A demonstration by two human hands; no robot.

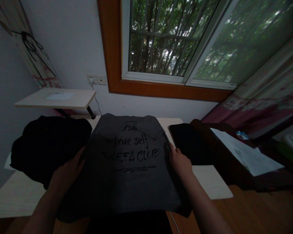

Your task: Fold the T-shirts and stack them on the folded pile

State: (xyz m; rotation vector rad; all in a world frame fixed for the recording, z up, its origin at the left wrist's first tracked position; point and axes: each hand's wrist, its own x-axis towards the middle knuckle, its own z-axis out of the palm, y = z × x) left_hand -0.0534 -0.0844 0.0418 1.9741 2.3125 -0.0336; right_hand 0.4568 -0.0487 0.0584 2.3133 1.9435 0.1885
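A dark grey printed shirt (134,185) lies spread across the light desk, its lettering facing up and its lower part hanging over the front edge. At its left side, my left hand (69,169) is closed on the cloth edge, with the fingertips partly hidden. My right hand (179,161) grips the opposite edge, thumb uppermost and the other fingers under the fabric. Left of the shirt is a heap of black clothing (51,146), close to my left hand. A folded black cloth (190,143) lies beyond my right hand.
The pale desk (212,182) stands against the wall below a window (161,48). A small raised shelf (56,97) with a paper on it is at the back left. To the right, a dark wooden piece of furniture (234,162) carries papers (246,152).
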